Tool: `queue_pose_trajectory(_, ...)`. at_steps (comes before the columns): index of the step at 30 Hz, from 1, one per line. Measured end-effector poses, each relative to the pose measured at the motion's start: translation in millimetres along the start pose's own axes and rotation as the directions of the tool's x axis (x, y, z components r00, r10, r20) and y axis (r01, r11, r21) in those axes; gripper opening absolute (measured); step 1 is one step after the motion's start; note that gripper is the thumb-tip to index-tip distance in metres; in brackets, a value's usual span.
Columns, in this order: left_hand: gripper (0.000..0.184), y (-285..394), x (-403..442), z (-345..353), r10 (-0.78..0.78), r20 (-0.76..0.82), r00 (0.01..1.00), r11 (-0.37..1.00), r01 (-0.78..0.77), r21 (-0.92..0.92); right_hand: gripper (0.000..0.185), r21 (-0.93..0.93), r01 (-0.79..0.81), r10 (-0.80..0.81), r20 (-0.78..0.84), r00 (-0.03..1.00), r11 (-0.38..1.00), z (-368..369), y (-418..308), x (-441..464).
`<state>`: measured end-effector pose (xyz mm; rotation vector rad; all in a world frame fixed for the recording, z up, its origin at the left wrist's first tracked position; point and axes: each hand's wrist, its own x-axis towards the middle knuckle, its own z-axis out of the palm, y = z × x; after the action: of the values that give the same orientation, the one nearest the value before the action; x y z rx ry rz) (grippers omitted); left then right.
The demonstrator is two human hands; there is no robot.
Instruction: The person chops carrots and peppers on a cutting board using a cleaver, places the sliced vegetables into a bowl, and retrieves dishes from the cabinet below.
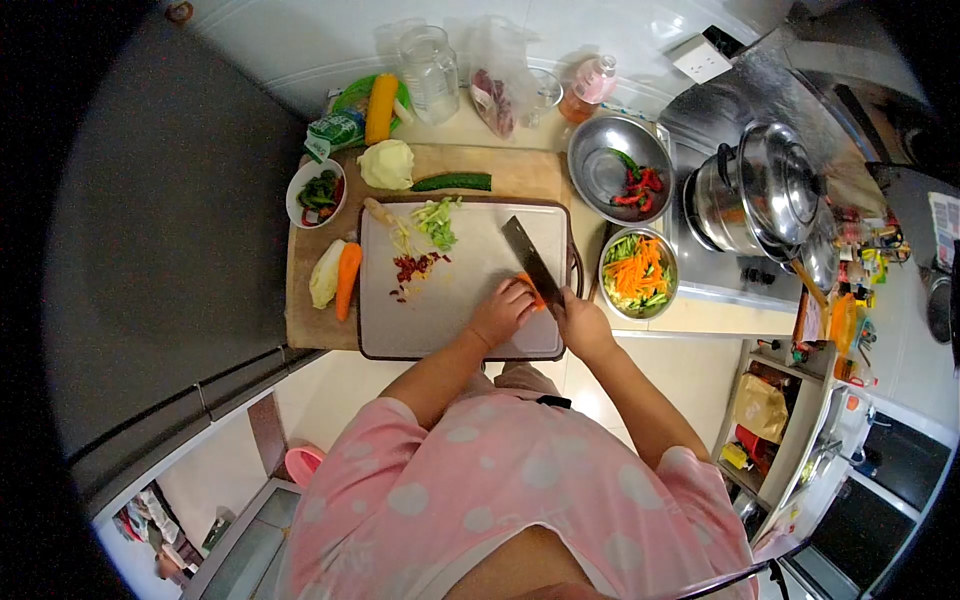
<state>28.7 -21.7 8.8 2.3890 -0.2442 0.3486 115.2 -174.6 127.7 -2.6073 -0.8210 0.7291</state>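
Observation:
My right hand [584, 324] grips the handle of a broad dark kitchen knife [531, 258], its blade slanting up and left over the cutting board [480, 325]. Under the fingers of my left hand [503, 312] lies a piece of carrot [537, 300], held against the board beside the blade. Chopped dried red chili [415, 266], chopped green onion [436, 222] and pale shreds that look like ginger [401, 236] sit on the board's left half. To the right, a metal bowl [660, 312] holds orange and green vegetable strips.
Another metal bowl [590, 180] contains red and green chilies. A lidded steel pot [722, 205] stands on the stove at right. A whole carrot [347, 280], a cucumber piece [452, 182], cabbage [386, 164] and a white bowl [295, 202] surround the board. Behind are a glass jar [430, 80] and a bottle [588, 90].

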Motion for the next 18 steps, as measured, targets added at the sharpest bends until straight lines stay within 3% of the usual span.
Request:
queue_pose_trajectory(8, 0.018, -6, 1, 3, 0.075, 0.005, 0.997, 0.992, -0.075, 0.102, 0.022, 0.005, -0.018, 0.018, 0.046, 0.999, 1.0, 1, -1, -4)
queue_pose_trajectory(18, 0.022, -10, -4, 12, 0.008, -0.005, 1.0, 0.996, -0.007, 0.089, 0.02, -0.058, 0.009, -0.009, 0.012, 1.0, 0.998, 30, -4, 11)
